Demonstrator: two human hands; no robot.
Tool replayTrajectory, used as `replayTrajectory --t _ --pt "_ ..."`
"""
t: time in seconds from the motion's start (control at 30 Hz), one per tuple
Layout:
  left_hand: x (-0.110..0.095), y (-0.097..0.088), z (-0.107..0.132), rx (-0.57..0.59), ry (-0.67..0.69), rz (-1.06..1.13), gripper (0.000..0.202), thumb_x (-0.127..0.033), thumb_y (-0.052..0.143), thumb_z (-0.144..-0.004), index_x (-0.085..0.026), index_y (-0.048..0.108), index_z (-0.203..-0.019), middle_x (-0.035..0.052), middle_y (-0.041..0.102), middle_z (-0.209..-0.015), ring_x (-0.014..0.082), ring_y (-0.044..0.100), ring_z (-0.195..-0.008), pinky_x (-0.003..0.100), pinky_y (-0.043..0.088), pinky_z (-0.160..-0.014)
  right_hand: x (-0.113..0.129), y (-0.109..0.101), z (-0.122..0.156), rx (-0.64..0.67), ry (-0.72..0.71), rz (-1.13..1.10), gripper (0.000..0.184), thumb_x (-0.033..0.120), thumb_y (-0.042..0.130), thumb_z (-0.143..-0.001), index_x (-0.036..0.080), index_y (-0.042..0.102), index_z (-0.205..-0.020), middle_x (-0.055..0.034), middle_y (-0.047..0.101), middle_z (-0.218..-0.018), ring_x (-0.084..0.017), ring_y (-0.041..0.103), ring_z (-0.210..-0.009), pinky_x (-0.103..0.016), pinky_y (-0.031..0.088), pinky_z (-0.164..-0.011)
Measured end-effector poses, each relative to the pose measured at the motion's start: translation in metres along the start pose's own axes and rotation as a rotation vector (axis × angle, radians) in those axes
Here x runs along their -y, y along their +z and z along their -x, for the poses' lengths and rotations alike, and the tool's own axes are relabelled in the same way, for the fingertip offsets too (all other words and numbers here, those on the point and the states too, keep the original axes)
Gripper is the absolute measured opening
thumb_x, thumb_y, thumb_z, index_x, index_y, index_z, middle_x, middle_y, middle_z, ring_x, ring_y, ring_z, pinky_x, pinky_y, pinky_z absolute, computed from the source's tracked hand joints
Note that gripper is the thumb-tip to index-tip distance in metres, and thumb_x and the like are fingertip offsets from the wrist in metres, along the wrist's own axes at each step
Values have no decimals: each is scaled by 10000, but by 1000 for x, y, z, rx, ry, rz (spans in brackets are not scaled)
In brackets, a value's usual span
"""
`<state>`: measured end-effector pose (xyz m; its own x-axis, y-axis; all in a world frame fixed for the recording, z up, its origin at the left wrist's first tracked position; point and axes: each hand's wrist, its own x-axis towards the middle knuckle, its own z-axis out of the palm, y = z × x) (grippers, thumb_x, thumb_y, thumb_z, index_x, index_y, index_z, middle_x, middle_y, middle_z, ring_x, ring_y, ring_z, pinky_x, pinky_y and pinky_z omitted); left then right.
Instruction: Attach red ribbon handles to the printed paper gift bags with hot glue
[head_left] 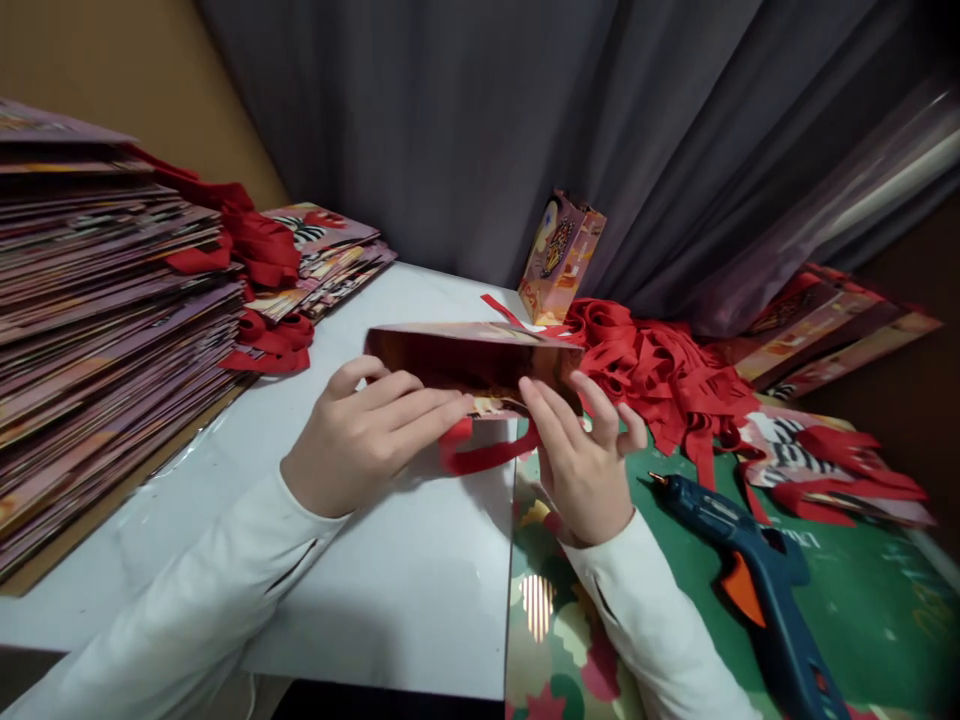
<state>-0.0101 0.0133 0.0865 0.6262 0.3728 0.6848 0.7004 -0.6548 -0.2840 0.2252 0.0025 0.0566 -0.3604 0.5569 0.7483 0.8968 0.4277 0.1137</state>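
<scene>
A small printed paper gift bag (472, 355) lies on its side in front of me, its mouth turned toward me and a red ribbon handle (487, 455) looping out below the rim. My left hand (367, 430) presses its closed fingers on the bag's near rim at the left. My right hand (581, 450) pinches the rim at the right with thumb and forefinger, the other fingers lifted. Both arms wear white sleeves.
A tall stack of flat printed bags (97, 320) with red ribbons fills the left. A finished bag (559, 255) stands by the grey curtain. A heap of red ribbon strips (660, 370) lies at right, and a blue glue gun (750, 560) rests on a green mat.
</scene>
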Motion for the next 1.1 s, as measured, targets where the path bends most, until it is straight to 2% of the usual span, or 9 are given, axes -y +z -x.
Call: replayTrajectory --t 0.13,0.27,0.4,0.57,0.77,0.97,1.1 --pt "-9 -2 -2 -42 32 70 250 -114 505 -896 -213 666 -1060 -10 756 -980 162 664 -771 361 417 -778 4 7 1 -89 -69 7 311 134 534 -925 281 662 -1168 -7 754 -996 -243 547 -1199 -400 186 -945" --pt "-25 5 -3 109 -29 -46 221 -134 490 -900 -168 697 -969 47 725 -872 199 636 -759 384 428 -759 12 7 1 0 -193 -44 244 157 469 -979 223 678 -1086 -3 750 -980 -160 628 -968 -379 237 -899" --pt "-32 16 0 121 -18 -90 246 -122 460 -921 -158 699 -970 47 704 -827 194 617 -749 365 436 -728 23 11 2 43 -165 -41 217 167 472 -979 188 683 -1026 -9 739 -947 -140 620 -824 -381 264 -888" --pt "-20 17 1 84 -24 -57 291 -115 430 -944 -205 699 -884 -7 688 -706 159 594 -659 353 422 -722 21 11 0 33 -145 -64 230 129 468 -965 171 693 -987 8 722 -741 -128 575 -647 -364 305 -812" --pt "-2 11 1 -17 50 -2 243 -92 462 -944 -180 682 -887 -39 746 -764 111 640 -646 311 429 -742 6 11 0 -82 -133 -157 197 86 543 -915 170 700 -997 -4 765 -827 -109 638 -669 -332 335 -819" --pt "8 13 6 60 46 134 262 -110 424 -960 -185 673 -995 -39 766 -907 87 702 -802 284 429 -773 -17 18 2 -20 -187 -162 233 93 477 -945 153 695 -1004 -18 769 -859 -107 670 -706 -335 325 -943" --pt "7 11 6 -17 34 81 246 -115 445 -961 -204 674 -953 -56 768 -864 71 700 -764 263 438 -748 -20 17 2 -78 -163 -175 215 107 490 -939 158 698 -962 -9 766 -806 -94 656 -644 -320 352 -931"
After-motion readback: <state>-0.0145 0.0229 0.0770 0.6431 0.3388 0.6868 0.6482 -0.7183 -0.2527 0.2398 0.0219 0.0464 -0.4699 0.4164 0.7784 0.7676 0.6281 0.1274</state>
